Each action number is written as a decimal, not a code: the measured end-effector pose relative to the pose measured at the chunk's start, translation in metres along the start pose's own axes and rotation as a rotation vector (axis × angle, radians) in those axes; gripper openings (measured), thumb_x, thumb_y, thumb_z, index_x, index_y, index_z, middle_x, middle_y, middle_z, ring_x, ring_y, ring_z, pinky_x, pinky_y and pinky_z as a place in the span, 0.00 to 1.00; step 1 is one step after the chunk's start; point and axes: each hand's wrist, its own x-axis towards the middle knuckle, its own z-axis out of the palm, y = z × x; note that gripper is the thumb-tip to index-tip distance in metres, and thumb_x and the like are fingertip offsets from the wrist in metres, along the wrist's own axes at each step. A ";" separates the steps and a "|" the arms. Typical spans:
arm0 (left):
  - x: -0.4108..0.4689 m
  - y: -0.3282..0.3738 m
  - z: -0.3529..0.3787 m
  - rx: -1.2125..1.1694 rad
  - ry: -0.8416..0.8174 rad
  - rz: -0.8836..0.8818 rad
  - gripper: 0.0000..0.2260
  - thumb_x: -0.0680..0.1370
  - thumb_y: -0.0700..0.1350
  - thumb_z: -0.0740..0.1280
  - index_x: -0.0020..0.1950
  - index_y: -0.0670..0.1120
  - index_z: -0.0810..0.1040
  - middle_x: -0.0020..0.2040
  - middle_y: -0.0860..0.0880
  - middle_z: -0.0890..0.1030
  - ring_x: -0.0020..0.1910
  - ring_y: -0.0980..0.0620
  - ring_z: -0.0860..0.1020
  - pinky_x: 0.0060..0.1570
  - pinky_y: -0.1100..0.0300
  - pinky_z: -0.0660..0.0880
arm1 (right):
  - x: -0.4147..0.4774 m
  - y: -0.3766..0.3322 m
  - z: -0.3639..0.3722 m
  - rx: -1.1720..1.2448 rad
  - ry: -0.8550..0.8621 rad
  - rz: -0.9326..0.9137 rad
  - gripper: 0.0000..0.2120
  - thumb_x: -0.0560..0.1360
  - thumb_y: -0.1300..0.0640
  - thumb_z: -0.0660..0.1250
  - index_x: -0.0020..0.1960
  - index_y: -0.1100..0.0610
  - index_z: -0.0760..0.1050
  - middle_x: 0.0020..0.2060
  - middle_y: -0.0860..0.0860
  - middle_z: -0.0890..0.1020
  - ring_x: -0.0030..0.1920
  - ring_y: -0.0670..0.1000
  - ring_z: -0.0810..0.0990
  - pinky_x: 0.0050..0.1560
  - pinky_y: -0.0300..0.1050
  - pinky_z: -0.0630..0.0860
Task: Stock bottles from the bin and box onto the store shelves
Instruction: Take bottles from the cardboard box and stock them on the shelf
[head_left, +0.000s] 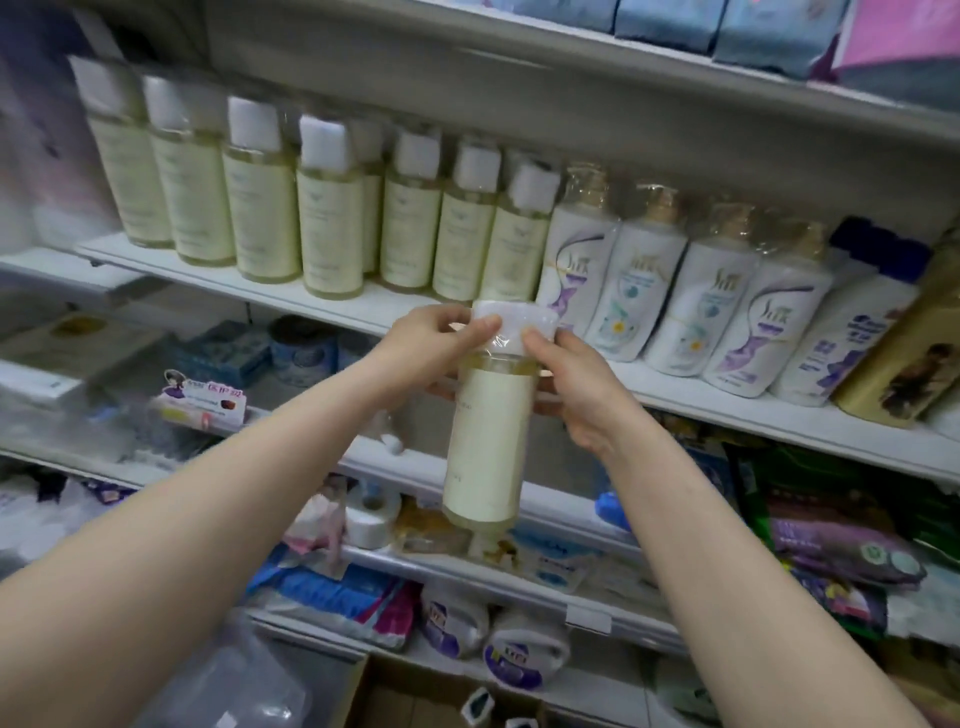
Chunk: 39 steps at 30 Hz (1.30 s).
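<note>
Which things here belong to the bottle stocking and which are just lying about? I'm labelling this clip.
Job in hand:
- cream-label bottle, held by left hand and right hand
- matching bottles on shelf
- cardboard box

Lying about:
- white pump bottles
- toilet paper roll
- blue packs

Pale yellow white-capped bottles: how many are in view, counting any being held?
9: eight standing in a row on the shelf, from far left to beside the white pump bottles; one held in both hands. Partly hidden ones may stand behind.
</note>
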 end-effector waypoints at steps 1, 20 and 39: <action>0.007 0.006 -0.010 -0.006 -0.007 0.015 0.22 0.74 0.62 0.70 0.59 0.49 0.78 0.55 0.48 0.82 0.45 0.48 0.83 0.41 0.49 0.83 | 0.007 -0.008 0.006 0.005 0.006 -0.018 0.16 0.82 0.49 0.63 0.67 0.53 0.72 0.58 0.51 0.82 0.56 0.54 0.82 0.49 0.48 0.78; 0.104 0.045 -0.154 0.135 0.029 0.349 0.19 0.78 0.61 0.65 0.64 0.53 0.77 0.55 0.54 0.82 0.53 0.54 0.81 0.48 0.46 0.82 | 0.122 -0.089 0.119 0.094 0.107 -0.260 0.14 0.82 0.52 0.62 0.67 0.52 0.72 0.58 0.51 0.82 0.57 0.54 0.82 0.52 0.48 0.79; 0.113 -0.015 -0.135 -0.004 0.015 0.338 0.15 0.81 0.59 0.59 0.59 0.53 0.79 0.53 0.55 0.83 0.55 0.57 0.80 0.60 0.48 0.76 | 0.140 -0.031 0.136 0.146 0.326 -0.312 0.14 0.82 0.50 0.61 0.65 0.54 0.72 0.58 0.52 0.81 0.59 0.54 0.81 0.55 0.47 0.79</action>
